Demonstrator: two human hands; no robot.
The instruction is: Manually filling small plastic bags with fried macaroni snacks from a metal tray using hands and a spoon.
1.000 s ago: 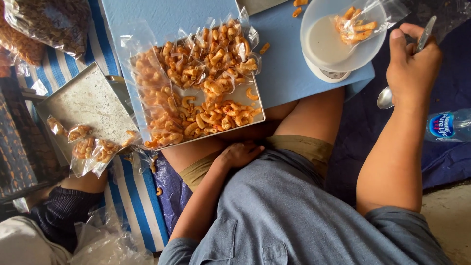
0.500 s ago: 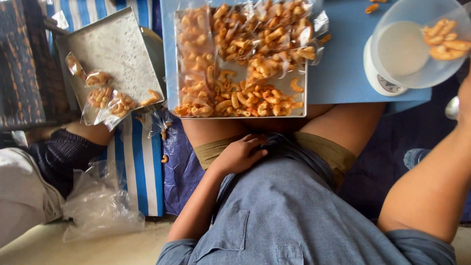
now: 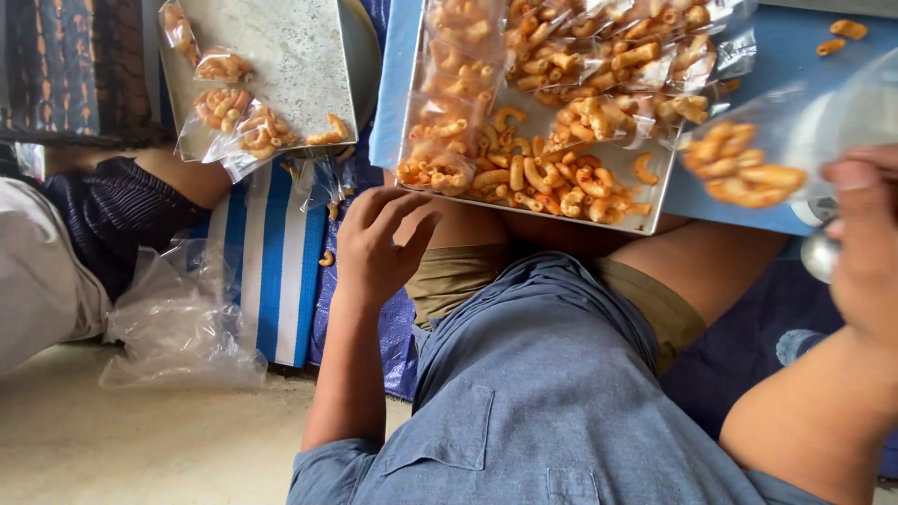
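Here, the left hand [image 3: 379,248], fingers spread and empty, hovers at seven o'clock of the snack tray [image 3: 655,201]; a knock could tip it. The right hand [image 3: 865,248] pinches a spoon [image 3: 821,252].

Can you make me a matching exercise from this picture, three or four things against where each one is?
Things:
1. left hand
2. right hand
3. loose snacks
4. small filled bags

Places:
A. on the grey tray at upper left
B. at the right edge, by a spoon
C. in the metal tray on the lap
D. raised, open, near that tray's corner

Pairs: 1-D, 2-B, 3-C, 4-A
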